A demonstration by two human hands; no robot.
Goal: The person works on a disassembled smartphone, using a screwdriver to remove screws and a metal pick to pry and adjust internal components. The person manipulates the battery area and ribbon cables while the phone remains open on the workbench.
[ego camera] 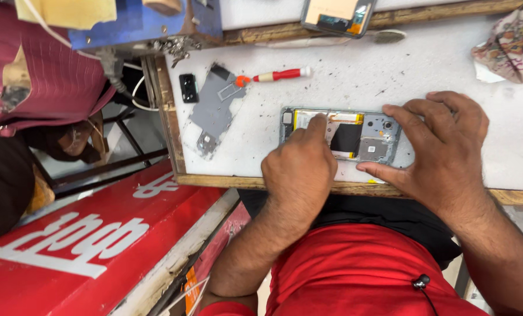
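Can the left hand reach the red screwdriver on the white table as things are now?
Probably yes. The left hand rests on the opened phone, and the red screwdriver lies just beyond it on the white table, with nothing between them.

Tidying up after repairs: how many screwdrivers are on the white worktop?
1: a red-handled screwdriver with an orange tip lies beside the grey back cover, above the opened phone. Others may be hidden.

I note: opened phone (355, 136) mid-frame, bare matt grey metal/plastic w/ glossy yellow film. Benchtop (448, 64) white, matt, scuffed; front edge raw wood. Screwdriver (279, 75) upper centre, glossy red plastic. Cloth (513, 44) upper right, printed fabric. Back cover (214, 108) matt grey.
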